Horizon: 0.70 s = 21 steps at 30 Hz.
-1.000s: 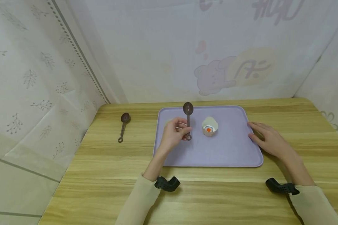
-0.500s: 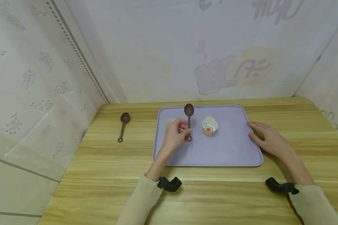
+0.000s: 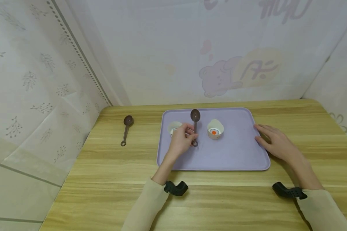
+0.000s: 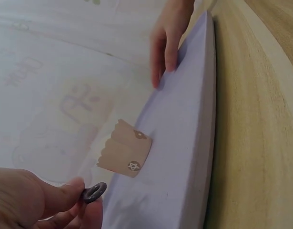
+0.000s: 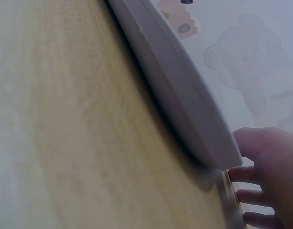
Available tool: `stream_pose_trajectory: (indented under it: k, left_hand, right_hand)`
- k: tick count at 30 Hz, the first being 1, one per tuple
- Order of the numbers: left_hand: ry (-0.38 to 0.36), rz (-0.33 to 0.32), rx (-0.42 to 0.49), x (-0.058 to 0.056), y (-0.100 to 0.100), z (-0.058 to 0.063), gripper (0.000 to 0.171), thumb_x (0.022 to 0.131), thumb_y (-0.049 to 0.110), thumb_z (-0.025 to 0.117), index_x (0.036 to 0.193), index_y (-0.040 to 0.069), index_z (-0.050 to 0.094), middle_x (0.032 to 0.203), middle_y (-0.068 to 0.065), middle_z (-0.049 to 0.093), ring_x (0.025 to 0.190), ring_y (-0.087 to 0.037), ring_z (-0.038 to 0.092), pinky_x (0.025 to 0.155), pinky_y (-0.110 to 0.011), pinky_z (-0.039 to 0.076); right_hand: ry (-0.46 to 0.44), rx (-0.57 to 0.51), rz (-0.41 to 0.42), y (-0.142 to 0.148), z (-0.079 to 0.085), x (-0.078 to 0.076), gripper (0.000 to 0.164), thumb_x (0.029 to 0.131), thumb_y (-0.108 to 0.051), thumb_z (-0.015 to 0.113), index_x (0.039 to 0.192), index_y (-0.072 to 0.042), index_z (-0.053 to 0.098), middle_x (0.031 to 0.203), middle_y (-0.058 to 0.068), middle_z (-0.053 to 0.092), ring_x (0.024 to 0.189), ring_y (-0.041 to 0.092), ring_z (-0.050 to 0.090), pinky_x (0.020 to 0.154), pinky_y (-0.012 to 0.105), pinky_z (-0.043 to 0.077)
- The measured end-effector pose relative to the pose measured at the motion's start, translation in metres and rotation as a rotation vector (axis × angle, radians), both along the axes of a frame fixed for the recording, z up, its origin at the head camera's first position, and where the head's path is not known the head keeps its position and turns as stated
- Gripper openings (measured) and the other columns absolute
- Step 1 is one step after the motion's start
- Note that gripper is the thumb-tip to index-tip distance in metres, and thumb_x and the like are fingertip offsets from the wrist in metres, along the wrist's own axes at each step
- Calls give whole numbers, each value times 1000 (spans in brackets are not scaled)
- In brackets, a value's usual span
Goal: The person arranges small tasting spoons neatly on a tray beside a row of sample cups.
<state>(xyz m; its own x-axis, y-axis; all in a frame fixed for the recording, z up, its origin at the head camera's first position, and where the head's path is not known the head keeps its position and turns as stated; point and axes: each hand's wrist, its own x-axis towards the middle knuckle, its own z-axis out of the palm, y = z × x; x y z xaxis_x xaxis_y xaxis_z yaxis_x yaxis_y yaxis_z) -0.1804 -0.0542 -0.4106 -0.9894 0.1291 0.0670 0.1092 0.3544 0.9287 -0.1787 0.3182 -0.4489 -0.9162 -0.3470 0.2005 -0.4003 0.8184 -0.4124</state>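
Note:
My left hand [image 3: 181, 138] pinches a brown spoon [image 3: 195, 116] by its handle, bowl pointing away, over a lilac tray [image 3: 234, 157]. In the left wrist view the ring at the handle's end [image 4: 95, 192] shows between thumb and fingers. A scalloped paper cup [image 3: 215, 129] stands right of the spoon; inside lies a small white square piece with an orange middle [image 3: 214, 132]. Another paper cup [image 3: 174, 126] is partly hidden behind my left hand. My right hand [image 3: 276, 142] touches the tray's right rim with relaxed fingers.
A second brown spoon [image 3: 128, 121] lies on the wooden table [image 3: 219, 205], left of the tray. A printed curtain [image 3: 150, 57] hangs behind the table, and another patterned cloth [image 3: 40, 89] hangs along the left side.
My left hand has moved slightly right and toward me with the spoon, uncovering more of the left paper cup. The right hand stays at the tray's rim.

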Motion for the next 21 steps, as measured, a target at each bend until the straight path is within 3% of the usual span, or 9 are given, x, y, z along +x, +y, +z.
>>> stream_pose_trajectory:
  k: [9, 21]
  left_hand:
    - [13, 16, -93, -3, 1, -5, 18, 90, -1, 73, 105, -4, 63, 85, -10, 65, 63, -14, 63, 54, -25, 55]
    - [-14, 9, -83, -3, 5, -6, 20, 89, -4, 73, 107, -5, 62, 86, -11, 64, 63, -12, 61, 54, -25, 56]
  right_hand:
    - [-10, -12, 8, 0, 1, 0, 54, 101, -24, 63, 146, 1, 49, 144, 33, 46, 130, 58, 38, 103, 70, 30]
    - [5, -16, 3, 0, 0, -1, 54, 100, -24, 65, 146, 1, 50, 143, 33, 48, 130, 57, 40, 103, 70, 31]
